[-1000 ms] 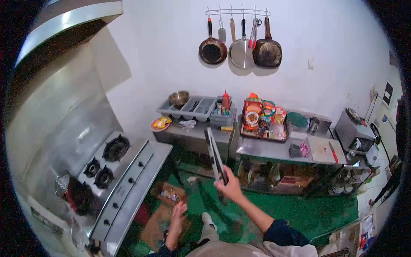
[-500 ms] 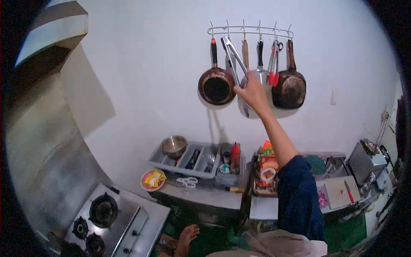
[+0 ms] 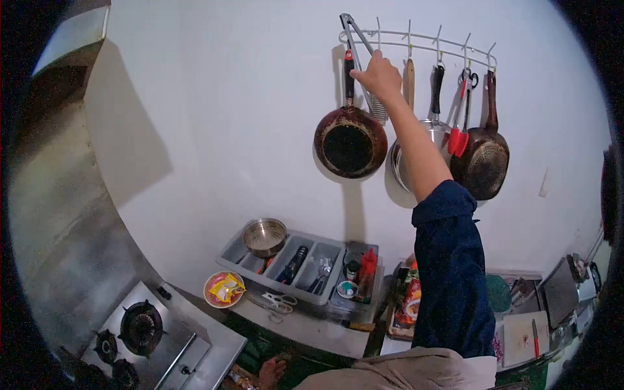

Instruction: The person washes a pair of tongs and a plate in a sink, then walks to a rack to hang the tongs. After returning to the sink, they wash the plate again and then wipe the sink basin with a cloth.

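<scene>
**Seating the tongs on the wall rack**

Fingers (image 3: 372,66) of the right hand (image 3: 378,76) are clamped round the metal tongs (image 3: 355,38), whose hinged end pokes up above the white hook rack (image 3: 422,44) at its left end. The tongs lean, tip end down behind the hand, so they are not yet hanging free.

To do this well, the judgement is that the loop or hinge should be guided squarely over one hook before the grip loosens; letting go while the tongs tilt risks them sliding off and knocking the pan below. A small lift, then a straight drop onto the hook, looks like the safest line. The arm in its dark blue sleeve (image 3: 452,266) is stretched nearly full, so fine control will be weak; steadying the wrist matters.

The left hand is out of view, so its state cannot be told.

Just beside the hand hangs a red-handled frying pan (image 3: 351,140), directly under the tongs. Further along the rack hang a wooden-handled tool (image 3: 410,81), a steel pan (image 3: 429,130), red-handled scissors (image 3: 460,123) and a dark frying pan (image 3: 484,166).

Lower, on the surface (image 3: 305,328), sit a grey cutlery tray (image 3: 286,260) holding a steel bowl (image 3: 264,236), and a plate of snacks (image 3: 223,288). At the lower left is the gas stove (image 3: 140,328).
</scene>
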`<state>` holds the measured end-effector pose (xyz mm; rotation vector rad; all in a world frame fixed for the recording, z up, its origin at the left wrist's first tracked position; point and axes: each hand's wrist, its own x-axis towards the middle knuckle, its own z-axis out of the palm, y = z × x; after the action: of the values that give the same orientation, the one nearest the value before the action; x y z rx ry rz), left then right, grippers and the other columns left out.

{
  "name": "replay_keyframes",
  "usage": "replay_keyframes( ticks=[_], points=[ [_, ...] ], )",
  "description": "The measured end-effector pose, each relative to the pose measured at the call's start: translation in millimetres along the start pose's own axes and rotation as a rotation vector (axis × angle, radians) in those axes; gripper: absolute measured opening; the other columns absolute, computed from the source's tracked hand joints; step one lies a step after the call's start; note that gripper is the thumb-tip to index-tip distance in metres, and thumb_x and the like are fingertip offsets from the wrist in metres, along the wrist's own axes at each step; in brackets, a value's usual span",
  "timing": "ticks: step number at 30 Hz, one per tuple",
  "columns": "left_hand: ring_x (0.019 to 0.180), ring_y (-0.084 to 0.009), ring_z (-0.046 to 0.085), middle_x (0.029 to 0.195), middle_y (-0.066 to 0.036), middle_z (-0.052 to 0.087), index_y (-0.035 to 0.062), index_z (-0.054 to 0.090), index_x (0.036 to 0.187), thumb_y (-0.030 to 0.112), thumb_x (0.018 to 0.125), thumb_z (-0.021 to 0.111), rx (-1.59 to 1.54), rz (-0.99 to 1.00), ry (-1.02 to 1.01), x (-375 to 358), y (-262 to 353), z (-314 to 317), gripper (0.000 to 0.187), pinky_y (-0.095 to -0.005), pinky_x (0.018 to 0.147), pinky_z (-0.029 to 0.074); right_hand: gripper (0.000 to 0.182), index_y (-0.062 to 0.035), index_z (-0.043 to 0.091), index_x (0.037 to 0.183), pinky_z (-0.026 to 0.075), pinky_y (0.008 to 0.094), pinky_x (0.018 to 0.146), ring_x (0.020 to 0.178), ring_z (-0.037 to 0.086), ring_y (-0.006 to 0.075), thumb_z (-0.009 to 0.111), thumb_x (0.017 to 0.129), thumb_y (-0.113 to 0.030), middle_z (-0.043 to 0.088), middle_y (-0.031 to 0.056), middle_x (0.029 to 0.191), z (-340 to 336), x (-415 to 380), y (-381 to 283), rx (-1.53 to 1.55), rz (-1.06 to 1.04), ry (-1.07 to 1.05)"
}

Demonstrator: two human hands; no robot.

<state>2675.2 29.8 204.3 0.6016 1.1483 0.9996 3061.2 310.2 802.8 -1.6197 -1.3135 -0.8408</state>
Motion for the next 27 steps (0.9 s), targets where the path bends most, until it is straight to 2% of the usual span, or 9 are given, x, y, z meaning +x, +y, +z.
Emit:
replay_keyframes(
  ticks=[3, 10, 13, 16, 19, 21, 24, 27],
  points=[
    [0.109, -0.0239, 0.053, 0.118, -0.011, 0.056, 0.0055, 0.04, 0.131, 0.043, 0.089, 0.051, -0.026, 0.006, 0.035, 1, 15, 10, 0.057, -0.0404, 0.093, 0.039, 0.067, 0.0016, 0.045, 0.108, 0.051, 0.0454, 0.073, 0.089, 0.061, 0.0386, 0.07, 0.066, -0.044, 0.059, 0.0231, 0.097, 14, 7, 7, 0.006, 0.015, 0.011],
    [0.102, -0.0236, 0.056, 0.119, -0.011, 0.055, 0.0061, 0.043, 0.129, 0.041, 0.089, 0.053, -0.009, 0.059, 0.034, 39, 5, -5, 0.054, -0.0404, 0.089, 0.043, 0.077, 0.0039, 0.039, 0.121, 0.05, 0.045, 0.071, 0.087, 0.06, 0.0392, 0.071, 0.067, -0.041, 0.057, 0.0243, 0.098, 34, -3, 22, -0.005, 0.017, 0.027],
    [0.1, -0.0236, 0.057, 0.118, -0.012, 0.055, 0.0065, 0.045, 0.127, 0.038, 0.088, 0.055, -0.014, 0.04, 0.034, 48, 18, 5, 0.051, -0.0405, 0.085, 0.047, 0.073, 0.0008, 0.039, 0.121, 0.048, 0.0478, 0.075, 0.088, 0.058, 0.0408, 0.067, 0.068, -0.041, 0.057, 0.0229, 0.099, 37, -16, 26, 0.055, -0.012, 0.081],
    [0.098, -0.0229, 0.058, 0.116, -0.012, 0.056, 0.0064, 0.047, 0.125, 0.037, 0.088, 0.055, -0.012, 0.071, 0.003, 51, 35, 22, 0.048, -0.04, 0.082, 0.049, 0.072, 0.0004, 0.039, 0.123, 0.047, 0.0482, 0.074, 0.087, 0.058, 0.0406, 0.067, 0.069, -0.039, 0.056, 0.0225, 0.098, 48, -20, 32, 0.101, -0.071, 0.173],
    [0.095, -0.0219, 0.058, 0.113, -0.011, 0.058, 0.0064, 0.049, 0.123, 0.036, 0.089, 0.054, -0.007, 0.071, -0.041, 57, 43, 28, 0.046, -0.0398, 0.08, 0.049, 0.073, 0.0011, 0.037, 0.125, 0.047, 0.0486, 0.073, 0.086, 0.058, 0.0402, 0.067, 0.069, -0.036, 0.056, 0.0225, 0.098, 38, -14, 25, 0.082, -0.1, 0.176],
    [0.093, -0.0211, 0.059, 0.11, -0.01, 0.059, 0.0065, 0.05, 0.121, 0.036, 0.089, 0.054, -0.029, 0.109, -0.063, 51, 46, 35, 0.044, -0.0386, 0.078, 0.05, 0.07, 0.002, 0.038, 0.123, 0.047, 0.0487, 0.073, 0.087, 0.058, 0.04, 0.066, 0.07, -0.034, 0.056, 0.0229, 0.097, 33, 0, 16, 0.067, -0.097, 0.171],
    [0.091, -0.0211, 0.06, 0.106, -0.009, 0.061, 0.0072, 0.052, 0.12, 0.036, 0.089, 0.053, 0.087, 0.046, -0.038, 57, 40, 41, 0.042, -0.0387, 0.076, 0.05, 0.067, 0.0031, 0.039, 0.119, 0.048, 0.0481, 0.073, 0.088, 0.058, 0.0402, 0.066, 0.07, -0.035, 0.056, 0.0242, 0.097, 30, 24, -6, 0.067, -0.043, 0.13],
    [0.089, -0.0205, 0.06, 0.103, -0.009, 0.062, 0.0069, 0.053, 0.118, 0.034, 0.089, 0.054, 0.018, 0.029, 0.01, 42, 32, 37, 0.039, -0.0382, 0.076, 0.049, 0.068, 0.0034, 0.041, 0.114, 0.049, 0.0472, 0.074, 0.088, 0.058, 0.041, 0.068, 0.068, -0.039, 0.055, 0.026, 0.098, 38, 39, -25, 0.083, 0.03, 0.145]
  ],
)
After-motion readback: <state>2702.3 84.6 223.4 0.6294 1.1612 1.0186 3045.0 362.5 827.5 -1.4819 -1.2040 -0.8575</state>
